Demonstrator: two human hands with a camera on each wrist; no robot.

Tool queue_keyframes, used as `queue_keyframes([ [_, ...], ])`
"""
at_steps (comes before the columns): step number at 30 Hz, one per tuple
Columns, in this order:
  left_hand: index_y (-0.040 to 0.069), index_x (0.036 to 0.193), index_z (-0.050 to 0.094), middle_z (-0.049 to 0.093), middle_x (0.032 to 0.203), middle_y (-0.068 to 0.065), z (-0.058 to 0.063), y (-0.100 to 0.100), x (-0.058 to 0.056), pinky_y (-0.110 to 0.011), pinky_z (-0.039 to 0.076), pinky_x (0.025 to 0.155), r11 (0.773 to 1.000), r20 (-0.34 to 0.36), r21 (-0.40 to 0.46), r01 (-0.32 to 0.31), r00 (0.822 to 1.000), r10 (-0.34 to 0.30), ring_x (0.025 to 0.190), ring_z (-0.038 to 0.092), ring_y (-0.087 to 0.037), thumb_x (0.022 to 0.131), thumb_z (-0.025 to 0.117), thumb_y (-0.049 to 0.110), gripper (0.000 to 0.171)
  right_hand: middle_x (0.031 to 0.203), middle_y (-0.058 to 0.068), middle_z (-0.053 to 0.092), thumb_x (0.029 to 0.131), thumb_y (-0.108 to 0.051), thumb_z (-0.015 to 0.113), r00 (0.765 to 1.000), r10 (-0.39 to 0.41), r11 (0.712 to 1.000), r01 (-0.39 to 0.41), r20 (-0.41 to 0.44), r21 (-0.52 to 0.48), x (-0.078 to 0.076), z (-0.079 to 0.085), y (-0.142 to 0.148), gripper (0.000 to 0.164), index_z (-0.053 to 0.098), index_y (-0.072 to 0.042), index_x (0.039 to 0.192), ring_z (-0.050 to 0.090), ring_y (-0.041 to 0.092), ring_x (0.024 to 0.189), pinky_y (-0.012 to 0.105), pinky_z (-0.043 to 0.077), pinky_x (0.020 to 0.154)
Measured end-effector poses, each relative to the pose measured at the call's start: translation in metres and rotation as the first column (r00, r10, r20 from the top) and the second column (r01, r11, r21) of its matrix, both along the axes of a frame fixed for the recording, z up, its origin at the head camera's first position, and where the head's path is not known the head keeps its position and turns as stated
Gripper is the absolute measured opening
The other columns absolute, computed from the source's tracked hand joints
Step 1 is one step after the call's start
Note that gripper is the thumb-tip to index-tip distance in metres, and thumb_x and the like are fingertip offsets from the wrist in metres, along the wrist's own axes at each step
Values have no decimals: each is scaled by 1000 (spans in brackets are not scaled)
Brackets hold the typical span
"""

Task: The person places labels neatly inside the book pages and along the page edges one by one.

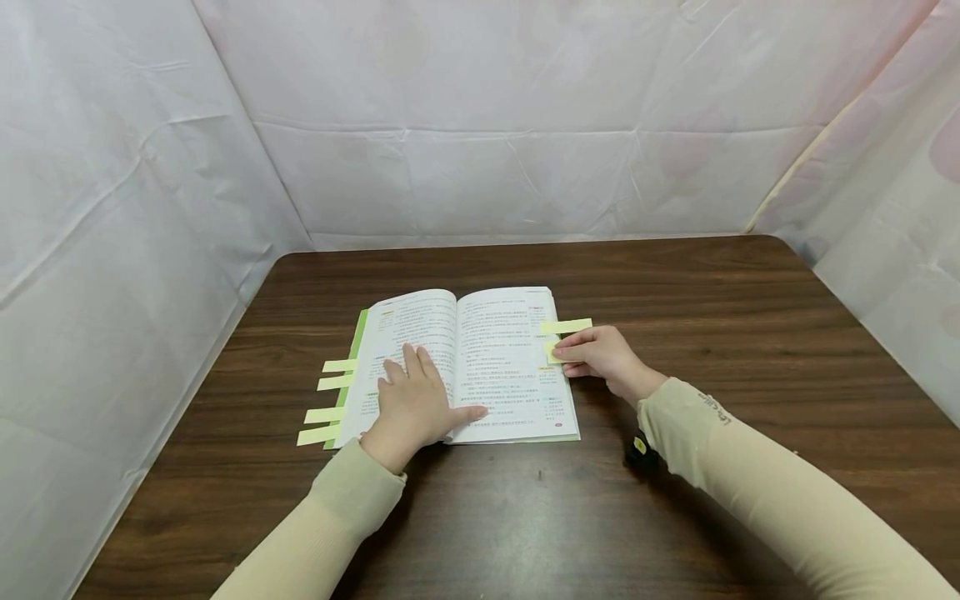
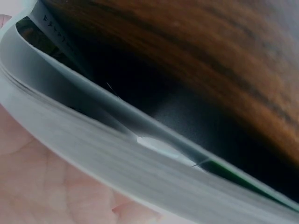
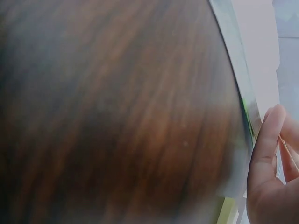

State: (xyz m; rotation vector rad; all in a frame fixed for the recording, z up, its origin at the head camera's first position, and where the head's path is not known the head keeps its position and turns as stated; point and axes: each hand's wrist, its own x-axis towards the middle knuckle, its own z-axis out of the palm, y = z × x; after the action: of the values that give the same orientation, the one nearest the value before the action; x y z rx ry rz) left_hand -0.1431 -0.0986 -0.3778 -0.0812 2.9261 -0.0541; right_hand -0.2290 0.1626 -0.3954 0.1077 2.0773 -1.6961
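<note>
An open book [image 1: 495, 375] with printed pages and a green cover edge lies on the table. My left hand [image 1: 416, 400] rests on it with fingers spread, mostly over the left page, the thumb reaching across the fold. In the left wrist view, the palm is beside the book's page edges [image 2: 103, 154]. My right hand [image 1: 606, 360] pinches a yellow sticky note [image 1: 551, 353] at the right page's outer edge; the fingers hide part of it. Just above, another yellow sticky strip [image 1: 567, 326] sticks out past that edge. The right wrist view shows the thumb and fingertips together [image 3: 275, 140].
Several yellow sticky strips [image 1: 318, 435] jut from the book's left edge. The brown wooden table [image 1: 712, 317] extends around the book. Pale sheeting [image 1: 465, 183] hangs behind and at both sides. A small black device [image 1: 640, 450] sits under the right cuff.
</note>
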Motion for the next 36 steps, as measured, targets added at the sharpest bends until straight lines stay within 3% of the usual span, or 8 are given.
queue_keyframes([
  [15,-13,152,16,17,159,-35,-4,0,-1,-63,36,107,1000,-16,7,1,1000,-1,139,28,-59,72,52,88,134,77,1,70,88,-6,73,1000,4,999,-4,-10,51,-2,-2,-3,31,65,12,111,59,6,57,20,54,61],
  [36,-13,152,15,16,159,-35,-1,1,-1,-63,35,108,1000,-2,12,-6,1000,6,140,26,-58,73,53,88,134,79,2,69,90,-9,72,998,38,987,-31,-41,159,-4,-3,-6,24,69,9,106,59,9,63,20,53,61],
])
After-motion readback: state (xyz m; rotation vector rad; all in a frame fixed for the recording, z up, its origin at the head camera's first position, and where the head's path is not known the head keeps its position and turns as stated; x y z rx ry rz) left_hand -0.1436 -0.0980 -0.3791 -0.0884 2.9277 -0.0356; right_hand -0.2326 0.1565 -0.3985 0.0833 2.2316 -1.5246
